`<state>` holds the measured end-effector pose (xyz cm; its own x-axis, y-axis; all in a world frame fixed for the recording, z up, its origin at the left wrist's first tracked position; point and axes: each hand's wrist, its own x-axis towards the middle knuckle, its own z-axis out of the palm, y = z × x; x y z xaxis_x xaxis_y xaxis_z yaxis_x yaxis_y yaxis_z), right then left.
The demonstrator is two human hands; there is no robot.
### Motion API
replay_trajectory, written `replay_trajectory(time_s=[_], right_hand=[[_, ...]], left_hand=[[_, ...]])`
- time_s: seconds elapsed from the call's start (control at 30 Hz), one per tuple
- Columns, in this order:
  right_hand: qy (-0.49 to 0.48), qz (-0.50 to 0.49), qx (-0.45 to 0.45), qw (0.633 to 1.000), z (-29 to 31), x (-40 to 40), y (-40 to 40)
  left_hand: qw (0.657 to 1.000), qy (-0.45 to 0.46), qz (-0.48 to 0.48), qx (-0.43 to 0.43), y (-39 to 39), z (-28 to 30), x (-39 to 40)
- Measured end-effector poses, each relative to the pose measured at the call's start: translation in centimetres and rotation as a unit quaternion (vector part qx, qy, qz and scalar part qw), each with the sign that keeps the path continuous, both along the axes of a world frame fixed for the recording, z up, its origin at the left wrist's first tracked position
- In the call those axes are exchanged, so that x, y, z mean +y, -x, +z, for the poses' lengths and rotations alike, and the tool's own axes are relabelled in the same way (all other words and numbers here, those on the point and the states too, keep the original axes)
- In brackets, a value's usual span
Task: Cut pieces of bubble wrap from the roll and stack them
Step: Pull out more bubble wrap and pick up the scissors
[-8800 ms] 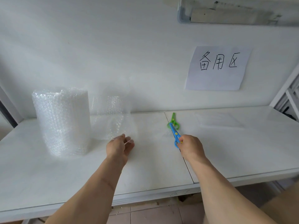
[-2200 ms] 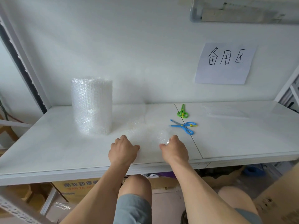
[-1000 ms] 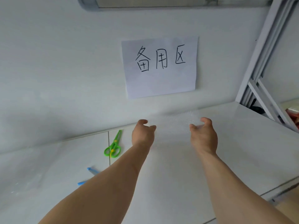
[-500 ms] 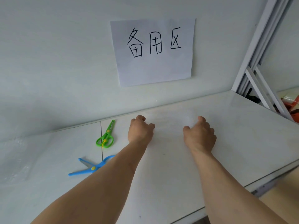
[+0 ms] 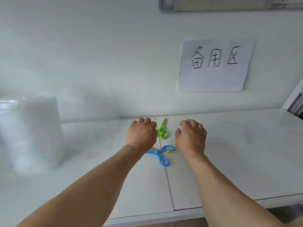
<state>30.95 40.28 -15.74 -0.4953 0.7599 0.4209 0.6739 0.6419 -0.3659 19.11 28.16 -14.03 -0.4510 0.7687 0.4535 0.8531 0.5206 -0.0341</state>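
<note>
The bubble wrap roll (image 5: 31, 135) stands upright at the table's left, blurred. Blue scissors (image 5: 159, 154) lie on the white table (image 5: 229, 169) near the seam, partly under my left wrist. Green scissors (image 5: 163, 131) lie just behind them, between my hands. My left hand (image 5: 141, 135) hovers palm down with loosely curled fingers and holds nothing. My right hand (image 5: 191, 138) hovers to the right of the scissors, fingers relaxed, also holding nothing. A faint clear sheet (image 5: 247, 138) seems to lie on the table's right part, too blurred to make out.
A paper sign (image 5: 214, 66) with handwritten characters is taped to the white wall behind. A metal shelf frame (image 5: 295, 102) stands at the right edge. The table's front edge runs along the bottom of the view.
Both hands have let go of the cut sheet on the right part of the table and moved left, over the scissors. The view has swung left, so the roll shows again.
</note>
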Motion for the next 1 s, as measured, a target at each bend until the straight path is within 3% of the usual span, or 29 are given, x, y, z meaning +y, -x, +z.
replay_trajectory(time_s=[0.1,0.2,0.3,0.57,0.7,0.8,0.9,1.0], right_hand=[[0.027,0.061,-0.019,0.998,0.1,-5.5,3.6],[0.045,0.135,-0.017,0.990,-0.5,-10.5,7.1],[0.126,0.172,-0.047,0.976,-1.3,-14.6,10.4],[0.307,0.114,-0.015,0.945,-0.4,-19.0,17.4],[0.398,0.031,0.051,0.915,0.3,-19.2,19.6],[0.462,-0.007,0.096,0.882,0.2,-18.9,20.5],[0.540,0.017,0.167,0.825,-0.2,-18.6,20.6],[0.540,0.045,0.183,0.820,-0.1,-18.8,19.1]], left_hand=[[0.999,-0.011,0.034,-0.014,3.0,0.0,-6.1],[0.991,-0.025,0.090,-0.091,5.8,-0.7,-11.1],[0.975,-0.073,0.117,-0.176,7.9,-1.6,-14.7],[0.927,-0.183,0.142,-0.294,10.7,-4.1,-18.4],[0.910,-0.180,0.160,-0.338,10.9,-4.6,-19.0],[0.917,-0.159,0.165,-0.327,11.1,-4.9,-19.1],[0.909,-0.187,0.165,-0.335,11.1,-5.0,-19.2],[0.887,-0.262,0.158,-0.347,10.8,-5.1,-19.4]])
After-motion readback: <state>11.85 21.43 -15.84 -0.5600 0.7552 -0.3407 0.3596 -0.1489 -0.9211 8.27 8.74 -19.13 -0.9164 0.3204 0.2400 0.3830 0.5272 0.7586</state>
